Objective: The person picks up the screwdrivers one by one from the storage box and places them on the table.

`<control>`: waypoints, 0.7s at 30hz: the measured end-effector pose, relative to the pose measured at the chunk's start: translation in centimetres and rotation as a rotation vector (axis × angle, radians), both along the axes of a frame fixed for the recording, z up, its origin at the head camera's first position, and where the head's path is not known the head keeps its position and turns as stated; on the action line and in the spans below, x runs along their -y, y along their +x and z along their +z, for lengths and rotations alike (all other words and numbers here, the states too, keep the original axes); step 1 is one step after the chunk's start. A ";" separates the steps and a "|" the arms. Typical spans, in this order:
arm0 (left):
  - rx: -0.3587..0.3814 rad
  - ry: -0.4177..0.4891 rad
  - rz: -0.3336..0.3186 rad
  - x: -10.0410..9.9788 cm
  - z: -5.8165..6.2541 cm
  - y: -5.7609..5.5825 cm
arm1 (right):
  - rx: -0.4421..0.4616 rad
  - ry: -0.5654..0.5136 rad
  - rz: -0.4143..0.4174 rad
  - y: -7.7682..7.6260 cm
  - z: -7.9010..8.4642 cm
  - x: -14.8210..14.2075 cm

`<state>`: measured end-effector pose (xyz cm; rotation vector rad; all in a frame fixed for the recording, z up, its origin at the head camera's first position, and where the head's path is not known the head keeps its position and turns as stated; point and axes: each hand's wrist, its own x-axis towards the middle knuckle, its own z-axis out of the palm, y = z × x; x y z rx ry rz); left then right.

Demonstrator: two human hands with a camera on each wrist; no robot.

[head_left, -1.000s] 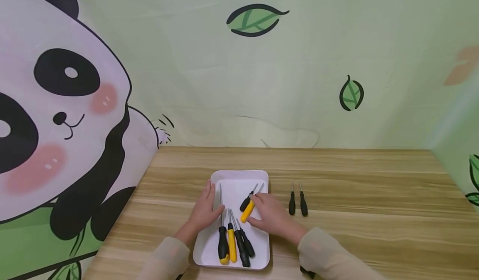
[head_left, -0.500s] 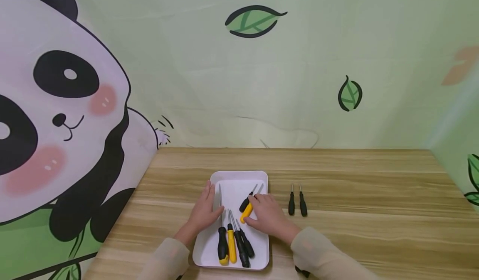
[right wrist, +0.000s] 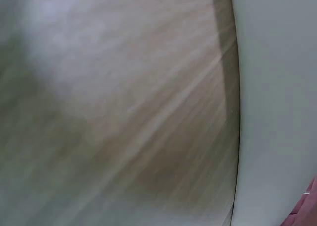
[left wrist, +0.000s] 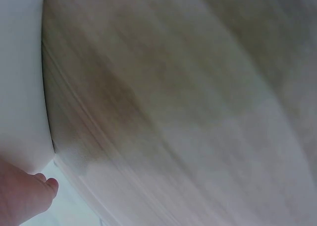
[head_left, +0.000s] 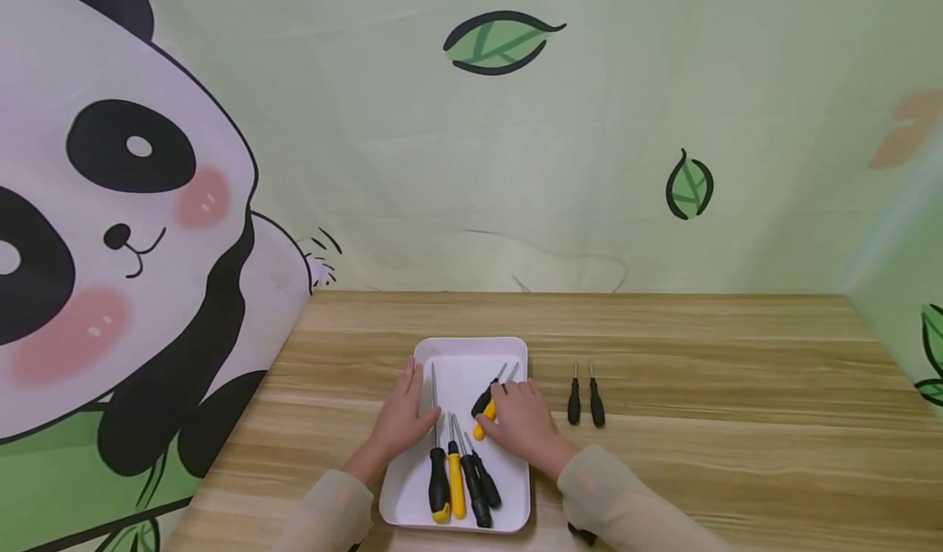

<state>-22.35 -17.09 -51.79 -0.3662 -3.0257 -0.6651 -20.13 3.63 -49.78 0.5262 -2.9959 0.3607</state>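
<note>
A white tray (head_left: 412, 486) lies lengthwise on the table in the head view. My left hand (head_left: 401, 417) rests along its left rim, fingers extended and thumb over the inside; the left wrist view shows a bit of this hand (left wrist: 27, 191) by the tray wall (left wrist: 22, 77). My right hand (head_left: 525, 421) pinches a yellow-handled screwdriver (head_left: 489, 410) in the tray's right half. Beside it lies a short black screwdriver (head_left: 482, 399). Toward the near end sit a long black-and-yellow screwdriver (head_left: 439, 482), another yellow one (head_left: 456, 482) and two black ones (head_left: 476, 486).
Two small black screwdrivers (head_left: 575, 400) stand side by side in line on the wooden table (head_left: 722, 421), right of the tray. Under the right sleeve (head_left: 619, 486) a dark object (head_left: 582, 534) partly shows. A panda-printed cloth (head_left: 589, 126) hangs behind the table.
My right hand and forearm have shifted slightly left and turned over the yellow screwdriver, covering more of its handle. The left hand and the tray stay put.
</note>
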 end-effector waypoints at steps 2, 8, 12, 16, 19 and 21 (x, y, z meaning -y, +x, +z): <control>0.003 -0.001 0.000 0.0 0.0 0.0 | -0.012 0.011 -0.007 -0.1 -0.2 0.1; 0.003 -0.001 0.002 0.0 0.1 0.0 | -0.035 0.038 -0.021 -0.3 -0.6 0.4; 0.003 0.001 0.004 0.0 0.1 0.1 | -0.029 0.045 -0.035 -0.4 -0.8 0.5; -0.002 0.000 0.003 0.0 0.0 0.1 | -0.025 0.042 -0.051 -0.4 -0.9 0.6; -0.003 -0.003 0.004 0.0 0.0 0.0 | -0.026 0.044 -0.060 -0.5 -1.0 0.7; -0.002 0.000 0.005 0.0 0.0 0.0 | -0.030 0.048 -0.062 -0.4 -1.0 0.7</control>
